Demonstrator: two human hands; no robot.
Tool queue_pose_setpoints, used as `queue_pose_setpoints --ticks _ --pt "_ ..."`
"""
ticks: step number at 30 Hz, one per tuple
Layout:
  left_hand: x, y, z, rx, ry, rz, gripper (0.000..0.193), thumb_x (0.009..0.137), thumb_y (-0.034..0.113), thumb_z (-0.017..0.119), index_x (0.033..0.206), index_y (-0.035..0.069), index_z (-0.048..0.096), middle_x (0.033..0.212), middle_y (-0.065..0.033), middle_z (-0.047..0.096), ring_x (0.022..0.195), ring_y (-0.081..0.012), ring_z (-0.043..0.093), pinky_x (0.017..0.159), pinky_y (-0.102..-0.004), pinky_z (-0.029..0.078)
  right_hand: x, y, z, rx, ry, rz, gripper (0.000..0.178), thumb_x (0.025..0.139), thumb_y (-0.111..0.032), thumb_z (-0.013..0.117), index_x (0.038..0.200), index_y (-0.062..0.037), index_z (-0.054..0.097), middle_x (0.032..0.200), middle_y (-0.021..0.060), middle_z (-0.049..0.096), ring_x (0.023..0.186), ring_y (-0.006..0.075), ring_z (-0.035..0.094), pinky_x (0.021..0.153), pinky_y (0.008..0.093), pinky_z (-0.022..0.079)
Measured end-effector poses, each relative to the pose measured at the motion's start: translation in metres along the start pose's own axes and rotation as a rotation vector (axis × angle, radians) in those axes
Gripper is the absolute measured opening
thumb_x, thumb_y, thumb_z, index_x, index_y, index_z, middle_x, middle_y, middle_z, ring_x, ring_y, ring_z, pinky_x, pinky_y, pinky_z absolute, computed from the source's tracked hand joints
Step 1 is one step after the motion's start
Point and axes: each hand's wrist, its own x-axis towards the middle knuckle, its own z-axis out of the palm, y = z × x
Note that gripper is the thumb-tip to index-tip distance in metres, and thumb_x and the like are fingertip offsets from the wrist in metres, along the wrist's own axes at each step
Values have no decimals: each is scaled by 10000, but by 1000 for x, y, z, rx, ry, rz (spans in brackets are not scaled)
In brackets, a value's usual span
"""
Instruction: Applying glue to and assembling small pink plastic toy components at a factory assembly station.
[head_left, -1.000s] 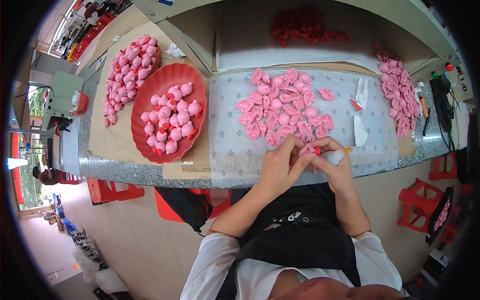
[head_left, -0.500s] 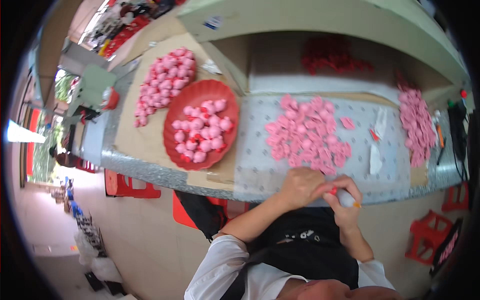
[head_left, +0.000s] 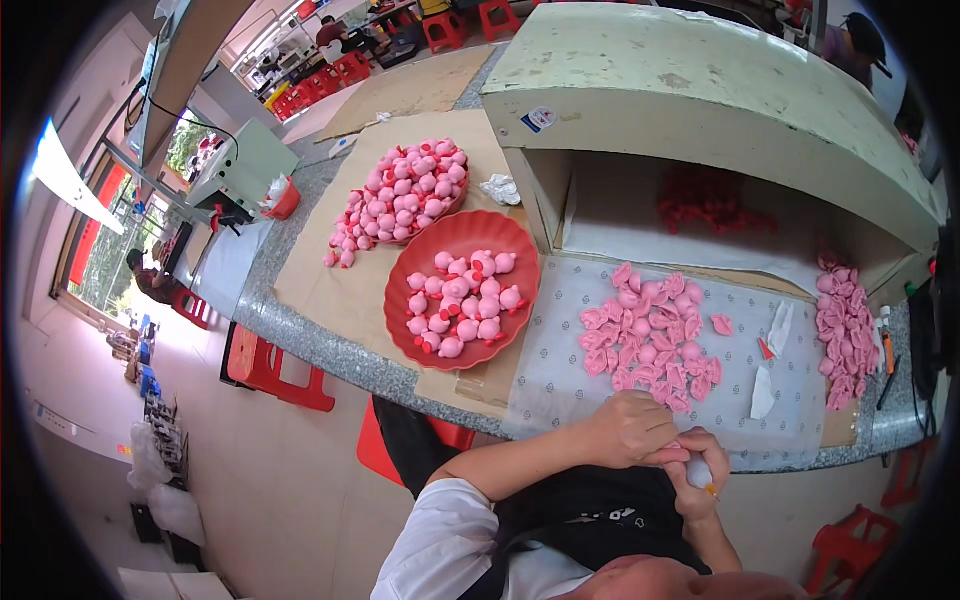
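Observation:
In front of my body, over the table's front edge, my two hands meet. My left hand (head_left: pixel 630 430) is closed, with its fingertips against those of my right hand. Between them shows a bit of a small pink piece (head_left: pixel 676 447), mostly covered by fingers. My right hand (head_left: pixel 700 475) wraps round a small whitish squeeze bottle (head_left: pixel 699 470) with an orange tip pointing down. Just beyond the hands, a loose pile of pink moulded pieces (head_left: pixel 650 335), some cupped and some round, lies on a patterned white sheet (head_left: pixel 550 350).
A red scalloped bowl (head_left: pixel 400 300) holds pink figures with red parts; a larger heap of figures (head_left: pixel 410 190) lies behind it. A pale green open-fronted box (head_left: pixel 680 120) stands at the back, red pieces (head_left: pixel 710 205) inside. More pink pieces (head_left: pixel 845 330) lie right, beside pens (head_left: pixel 887 350).
The view has tilted up, so the table and hands sit lower in the picture. Both hands remain together. The red bit seen between the fingers earlier no longer shows.

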Motion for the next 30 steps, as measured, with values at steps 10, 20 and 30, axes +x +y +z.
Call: queue_pose_setpoints --ticks 10,20,30 --pt "-21 -28 16 -632 8 -892 180 721 169 567 775 -1 545 755 -93 564 670 -164 556 569 -277 422 35 18 -6 164 36 304 169 668 -30 611 798 6 510 728 43 541 651 74 489 583 195 382" --pt "-36 -11 45 -1047 239 -542 366 700 33 575 1053 -7 488 1123 -149 447 1065 -244 407 902 -348 296 27 19 -14 874 5 679 167 663 -50 612 751 -28 472 639 35 503 507 76 441 451 196 345" --pt "-33 -6 46 -1681 624 -867 439 757 180 535 1136 34 368 1108 -196 428 1013 -278 446 895 -387 326 13 32 -41 238 46 268 369 656 -25 515 988 -10 355 1013 108 328 714 141 452 504 216 411"
